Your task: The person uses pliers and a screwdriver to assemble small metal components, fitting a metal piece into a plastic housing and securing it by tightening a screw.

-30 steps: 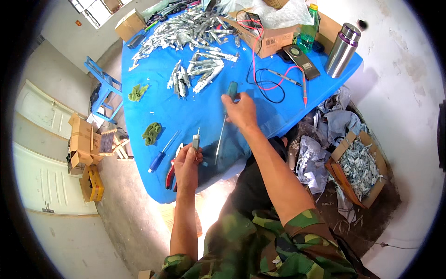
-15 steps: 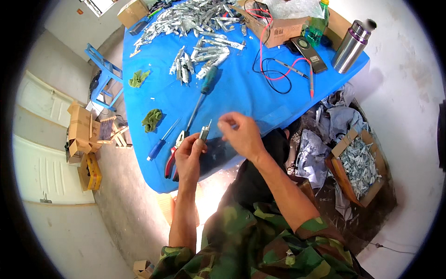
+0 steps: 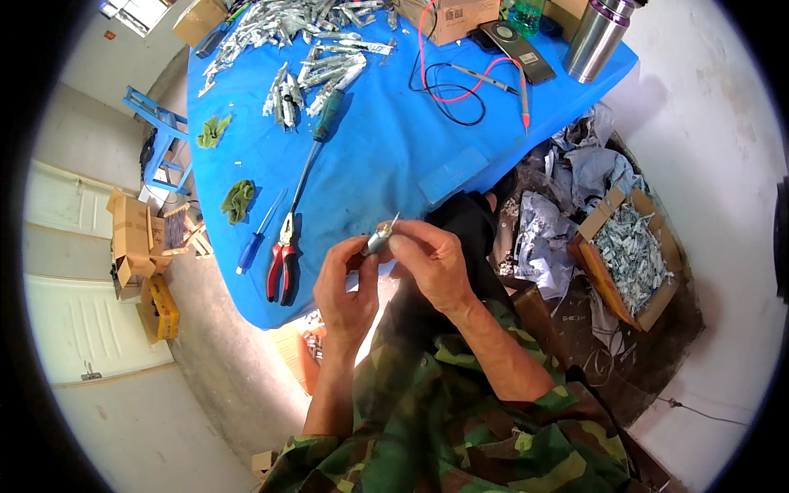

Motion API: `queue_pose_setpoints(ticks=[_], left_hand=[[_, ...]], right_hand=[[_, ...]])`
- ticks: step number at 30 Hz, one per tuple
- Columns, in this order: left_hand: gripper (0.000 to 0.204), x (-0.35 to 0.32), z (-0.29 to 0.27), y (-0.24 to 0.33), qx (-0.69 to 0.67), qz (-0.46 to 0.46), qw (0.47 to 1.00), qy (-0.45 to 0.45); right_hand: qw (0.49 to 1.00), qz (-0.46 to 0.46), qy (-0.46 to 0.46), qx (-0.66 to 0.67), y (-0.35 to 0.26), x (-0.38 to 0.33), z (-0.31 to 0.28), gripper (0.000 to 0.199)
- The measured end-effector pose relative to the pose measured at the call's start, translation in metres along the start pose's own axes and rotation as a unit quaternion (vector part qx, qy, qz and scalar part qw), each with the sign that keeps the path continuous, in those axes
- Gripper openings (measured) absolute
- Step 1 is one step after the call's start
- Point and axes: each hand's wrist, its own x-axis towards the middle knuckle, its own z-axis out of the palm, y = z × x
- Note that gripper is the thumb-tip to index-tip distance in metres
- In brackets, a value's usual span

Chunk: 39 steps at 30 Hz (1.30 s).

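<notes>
Over the near edge of the blue-covered table (image 3: 378, 172), a small silvery cylinder (image 3: 377, 241) with a thin pin sticking out of its end is held between both hands. My left hand (image 3: 347, 287) is closed around its lower end. My right hand (image 3: 431, 264) pinches at the upper end beside the pin; its fingertips are partly hidden. To the left lie pliers with red and black handles (image 3: 283, 275), a long screwdriver with a green handle (image 3: 328, 117) and a small screwdriver with a blue handle (image 3: 249, 253).
Whitish, stick-like metal pieces (image 3: 271, 37) are heaped at the far left, with a smaller bunch (image 3: 286, 99) nearer. Test probes (image 3: 485, 78), a dark flat device (image 3: 518, 51) and a steel flask (image 3: 596, 41) stand far right. Green cloths (image 3: 237, 202) lie left. A scrap-filled carton (image 3: 629, 259) sits lower right.
My right hand has come in from the right and closed on the cylinder's upper end. My left hand has moved right with the cylinder, away from the pliers. The view has shifted slightly.
</notes>
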Motion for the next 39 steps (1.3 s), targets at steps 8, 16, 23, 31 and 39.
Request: queue_pose_setpoints(ticks=[8,16,23,31,39], left_hand=[[0.03,-0.001,0.005,0.009,0.02,0.046,0.999,-0.006],[0.034,-0.001,0.005,0.022,0.002,0.009,0.999,-0.04],[0.031,-0.006,0.001,0.023,-0.077,-0.081,0.99,-0.085],[0.027,-0.008,0.001,0.022,-0.12,-0.117,0.982,-0.084],[0.027,-0.008,-0.008,0.026,-0.202,-0.18,0.952,-0.141]], right_hand=[[1.0,0.003,0.025,0.004,0.0,-0.007,-0.011,0.022],[0.998,0.024,-0.006,0.062,-0.001,-0.009,-0.021,0.019],[0.998,0.037,-0.016,0.055,-0.002,-0.013,-0.027,0.017],[0.997,0.037,-0.042,0.047,-0.01,-0.014,-0.026,0.019],[0.999,-0.019,-0.044,0.015,-0.007,-0.018,-0.03,0.017]])
